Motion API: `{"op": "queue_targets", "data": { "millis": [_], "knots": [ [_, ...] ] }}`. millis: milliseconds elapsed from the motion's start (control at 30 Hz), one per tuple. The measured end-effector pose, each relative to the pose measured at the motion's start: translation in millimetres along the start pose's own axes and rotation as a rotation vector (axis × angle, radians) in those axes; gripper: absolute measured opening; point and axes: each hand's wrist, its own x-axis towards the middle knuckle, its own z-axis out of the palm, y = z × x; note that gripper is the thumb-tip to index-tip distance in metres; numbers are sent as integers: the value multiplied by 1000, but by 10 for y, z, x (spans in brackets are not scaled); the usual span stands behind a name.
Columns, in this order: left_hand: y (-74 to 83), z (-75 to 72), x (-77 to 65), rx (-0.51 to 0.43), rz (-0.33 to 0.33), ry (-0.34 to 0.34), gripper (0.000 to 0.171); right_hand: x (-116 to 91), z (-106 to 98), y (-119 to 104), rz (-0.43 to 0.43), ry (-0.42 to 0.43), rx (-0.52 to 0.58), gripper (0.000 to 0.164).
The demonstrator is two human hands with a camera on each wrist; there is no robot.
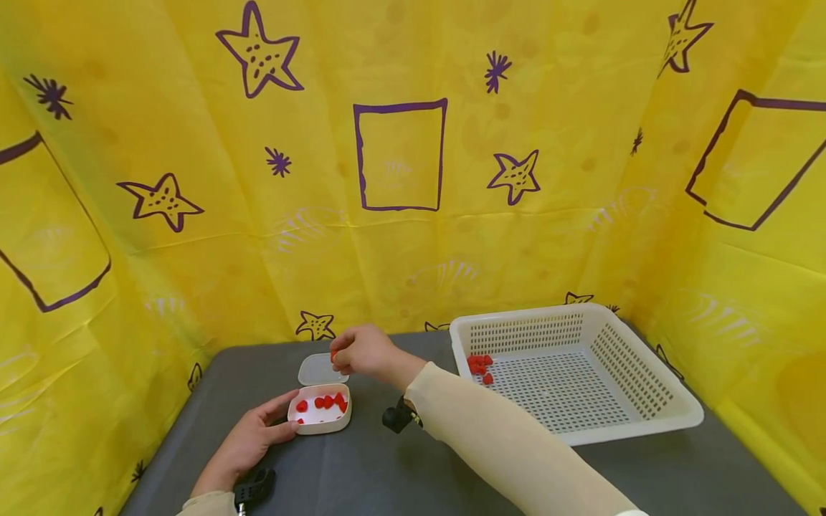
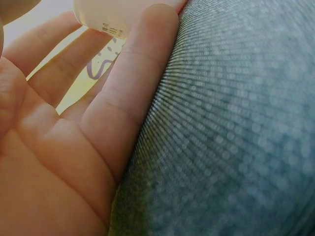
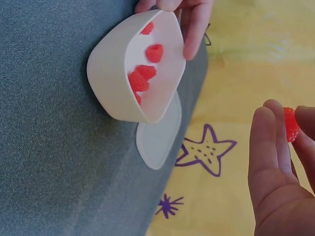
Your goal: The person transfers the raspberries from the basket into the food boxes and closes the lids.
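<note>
A small white food box (image 1: 325,428) with several red raspberries (image 1: 328,402) inside stands on the grey cloth. My left hand (image 1: 254,436) holds it by its left end, thumb on the near side and fingers on the far side. Behind the box lies a translucent lid (image 1: 315,370). Over that lid, my right hand (image 1: 369,350) pinches one raspberry (image 3: 291,125) between thumb and fingertips, clear of the box. The left wrist view shows the left palm and fingers close up, with only the box's lower wall (image 2: 106,19) showing.
At the right sits a large white perforated basket (image 1: 645,433), with several raspberries (image 1: 479,365) in its left corner. Yellow patterned curtains (image 1: 400,272) rise behind and at both sides of the grey tabletop (image 1: 368,473). The right forearm crosses in front of the basket.
</note>
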Motion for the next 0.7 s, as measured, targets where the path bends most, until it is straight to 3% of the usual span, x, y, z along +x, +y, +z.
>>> {"op": "queue_targets", "data": {
  "millis": [700],
  "knots": [
    [-4,5,0,27,-5,13,68,-32,-62,-42,7,-62,47,23]
  ]
}}
